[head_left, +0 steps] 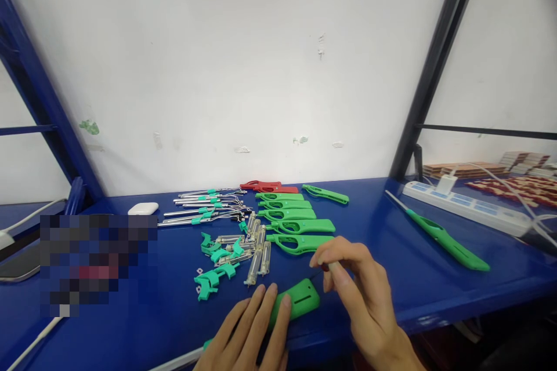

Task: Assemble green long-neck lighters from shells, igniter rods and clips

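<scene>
My left hand (250,333) lies over a green stick lighter (306,295), its fingers pressing the handle down on the blue table. The lighter's metal tube (178,360) comes out beneath this hand at the lower left. Just right of the handle's end, my right hand (365,295) pinches a small thing between thumb and fingers. A thin dark shaft seems to reach from that pinch toward the lighter; the rest is hidden by the fingers. Beyond my hands lie clear fuel tanks (257,258), teal triggers (211,279) and green handle shells (300,226).
Metal tubes with wires (195,208) lie in a group at the back left, near a white earbud case (143,208). Red shells (265,186) sit at the back. Another green lighter (448,239) and a white power strip (470,208) are at the right.
</scene>
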Available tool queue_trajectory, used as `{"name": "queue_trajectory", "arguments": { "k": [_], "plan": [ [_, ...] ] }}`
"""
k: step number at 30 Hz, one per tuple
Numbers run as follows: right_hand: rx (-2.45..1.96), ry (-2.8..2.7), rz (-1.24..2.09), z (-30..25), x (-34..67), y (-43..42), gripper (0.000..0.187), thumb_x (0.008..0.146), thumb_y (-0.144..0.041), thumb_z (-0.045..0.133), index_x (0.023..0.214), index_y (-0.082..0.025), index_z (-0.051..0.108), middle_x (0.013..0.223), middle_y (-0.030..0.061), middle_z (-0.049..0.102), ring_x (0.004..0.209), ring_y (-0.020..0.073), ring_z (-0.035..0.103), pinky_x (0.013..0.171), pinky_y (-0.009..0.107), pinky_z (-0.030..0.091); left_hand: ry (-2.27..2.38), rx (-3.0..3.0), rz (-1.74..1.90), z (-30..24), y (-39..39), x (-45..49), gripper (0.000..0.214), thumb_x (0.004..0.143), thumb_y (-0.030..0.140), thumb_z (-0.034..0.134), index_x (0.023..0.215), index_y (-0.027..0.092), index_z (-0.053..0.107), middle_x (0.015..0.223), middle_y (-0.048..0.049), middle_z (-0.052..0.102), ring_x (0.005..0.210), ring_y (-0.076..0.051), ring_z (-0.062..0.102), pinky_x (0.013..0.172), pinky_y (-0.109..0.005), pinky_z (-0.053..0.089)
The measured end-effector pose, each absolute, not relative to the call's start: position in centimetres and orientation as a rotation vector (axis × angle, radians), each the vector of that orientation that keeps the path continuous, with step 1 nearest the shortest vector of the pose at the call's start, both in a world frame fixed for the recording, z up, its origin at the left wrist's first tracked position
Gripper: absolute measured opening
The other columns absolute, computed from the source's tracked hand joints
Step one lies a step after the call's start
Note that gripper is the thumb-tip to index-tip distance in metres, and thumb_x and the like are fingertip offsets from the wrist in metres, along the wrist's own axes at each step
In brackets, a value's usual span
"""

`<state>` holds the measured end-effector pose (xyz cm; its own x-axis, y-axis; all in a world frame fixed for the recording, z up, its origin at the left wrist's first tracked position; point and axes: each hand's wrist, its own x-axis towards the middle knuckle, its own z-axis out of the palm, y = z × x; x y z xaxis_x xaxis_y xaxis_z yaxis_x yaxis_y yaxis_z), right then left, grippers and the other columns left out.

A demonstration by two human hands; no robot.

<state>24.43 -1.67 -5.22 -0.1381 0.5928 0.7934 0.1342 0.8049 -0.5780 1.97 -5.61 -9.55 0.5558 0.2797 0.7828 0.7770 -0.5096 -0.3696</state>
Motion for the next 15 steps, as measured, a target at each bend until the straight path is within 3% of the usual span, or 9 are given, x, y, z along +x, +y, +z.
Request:
{"name": "queue_trajectory", "arguments": {
  "k": [7,11,15],
  "plan": [
    [-0.546,-1.772,0.463,-5.6,25.0,-1.7,0.026,0.119,-0.035,0.04,0.12,-0.031,0.065,0.105,0.0036,0.07,0.078,0.0196,0.062,0.071,0.035,0.048,-0.843,-2.052,-0.863,-9.6,-5.6,2.0,0.037,0.108,0.014,0.049,0.136,0.012,0.072,0.131,-0.0099,0.081,0.117,-0.02,0.08,0.133,-0.035,0.027],
    [-0.574,-1.822,0.455,-4.8,24.7,-1.7,0.041,0.12,-0.036,0.031,0.099,-0.026,0.064,0.091,0.0024,0.066,0.074,0.0184,0.06,0.07,0.034,0.045,-0.84,-2.056,-0.865,-9.6,-5.6,2.0,0.035,0.108,0.014,0.051,0.135,0.012,0.073,0.131,-0.0102,0.081,0.117,-0.02,0.08,0.134,-0.035,0.026],
    [-0.783,-1.965,0.391,-3.8,23.9,-1.4,0.044,0.12,-0.033,0.04,0.079,-0.024,0.053,0.07,-0.0024,0.057,0.064,0.0161,0.056,0.064,0.033,0.039,-0.839,-2.048,-0.864,-9.6,-5.6,2.0,0.036,0.106,0.014,0.052,0.135,0.013,0.073,0.13,-0.0096,0.082,0.117,-0.02,0.08,0.134,-0.036,0.027]
  ]
}}
